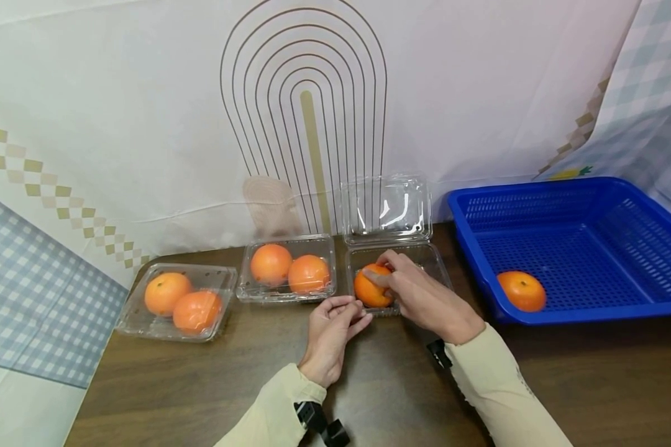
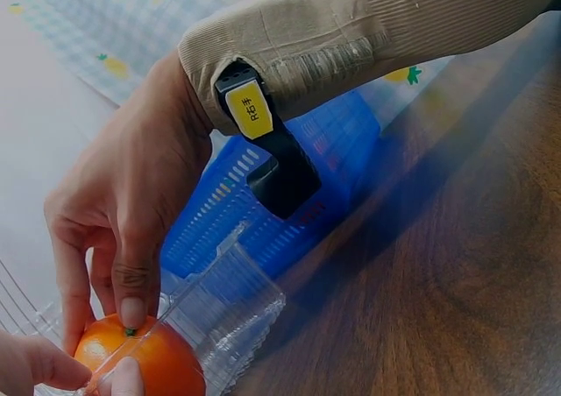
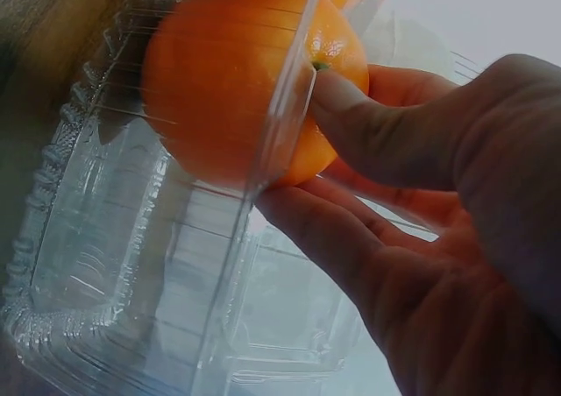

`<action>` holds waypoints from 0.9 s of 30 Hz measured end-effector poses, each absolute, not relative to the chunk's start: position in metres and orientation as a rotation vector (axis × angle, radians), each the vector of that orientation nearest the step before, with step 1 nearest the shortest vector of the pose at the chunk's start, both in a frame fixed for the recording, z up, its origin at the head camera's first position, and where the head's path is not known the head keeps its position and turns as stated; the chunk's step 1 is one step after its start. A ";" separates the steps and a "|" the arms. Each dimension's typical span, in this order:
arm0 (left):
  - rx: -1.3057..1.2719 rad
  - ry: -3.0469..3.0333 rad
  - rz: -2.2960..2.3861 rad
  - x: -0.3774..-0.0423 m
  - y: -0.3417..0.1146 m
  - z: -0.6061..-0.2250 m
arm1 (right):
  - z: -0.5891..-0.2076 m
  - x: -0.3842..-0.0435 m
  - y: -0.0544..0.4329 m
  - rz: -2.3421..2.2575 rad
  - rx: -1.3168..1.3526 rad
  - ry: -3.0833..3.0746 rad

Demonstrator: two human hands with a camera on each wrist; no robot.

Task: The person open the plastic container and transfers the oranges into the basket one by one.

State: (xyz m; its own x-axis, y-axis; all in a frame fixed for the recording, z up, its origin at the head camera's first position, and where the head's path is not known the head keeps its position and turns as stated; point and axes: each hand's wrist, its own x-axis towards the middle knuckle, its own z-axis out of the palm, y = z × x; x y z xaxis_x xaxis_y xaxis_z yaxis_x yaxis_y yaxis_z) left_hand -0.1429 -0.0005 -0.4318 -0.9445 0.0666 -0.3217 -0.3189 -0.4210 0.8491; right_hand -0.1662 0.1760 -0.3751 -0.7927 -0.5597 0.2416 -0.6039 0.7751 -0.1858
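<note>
My right hand (image 1: 422, 295) grips an orange (image 1: 369, 290) from above, thumb and fingers around its top. The orange sits at the left side of an open clear plastic clamshell box (image 1: 435, 264), whose lid (image 1: 388, 211) stands raised behind. Seen from the right wrist, the thumb rests by the green stem end, and the box wall crosses in front of the orange (image 3: 228, 89). At the box's near left edge, my left hand (image 1: 331, 335) pinches the rim between thumb and fingers. Its fingertips (image 2: 125, 378) show close against the orange in the left wrist view.
To the left stand two clear boxes, the middle box (image 1: 287, 297) and the far-left box (image 1: 131, 316), each with two oranges. A blue plastic basket (image 1: 570, 316) on the right has one orange (image 1: 522, 291) in its near left corner. A patterned cloth (image 1: 173, 124) hangs behind the table.
</note>
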 end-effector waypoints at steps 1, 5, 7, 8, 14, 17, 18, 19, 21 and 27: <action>-0.354 1.539 2.444 -0.143 0.000 -0.432 | -0.375 -0.166 0.176 0.383 0.920 -2.799; -0.346 1.541 2.443 -0.143 -0.001 -0.431 | -0.375 -0.167 0.176 0.397 0.905 -2.820; -0.343 1.545 2.441 -0.143 -0.002 -0.431 | -0.375 -0.167 0.176 0.411 0.907 -2.827; -0.343 1.548 2.440 -0.142 -0.003 -0.431 | -0.375 -0.168 0.176 0.417 0.912 -2.830; -0.329 1.540 2.446 -0.141 -0.004 -0.433 | -0.376 -0.168 0.178 0.452 0.917 -2.857; -0.318 1.536 2.450 -0.141 -0.004 -0.433 | -0.378 -0.167 0.175 0.467 0.875 -2.880; -0.316 1.535 2.451 -0.141 -0.004 -0.433 | -0.379 -0.167 0.174 0.464 0.860 -2.884; -0.316 1.533 2.451 -0.141 -0.004 -0.433 | -0.380 -0.167 0.173 0.464 0.845 -2.887; -0.311 1.532 2.451 -0.141 -0.003 -0.433 | -0.384 -0.168 0.171 0.456 0.829 -2.867; -0.308 1.528 2.454 -0.140 -0.002 -0.431 | -0.389 -0.169 0.170 0.454 0.778 -2.813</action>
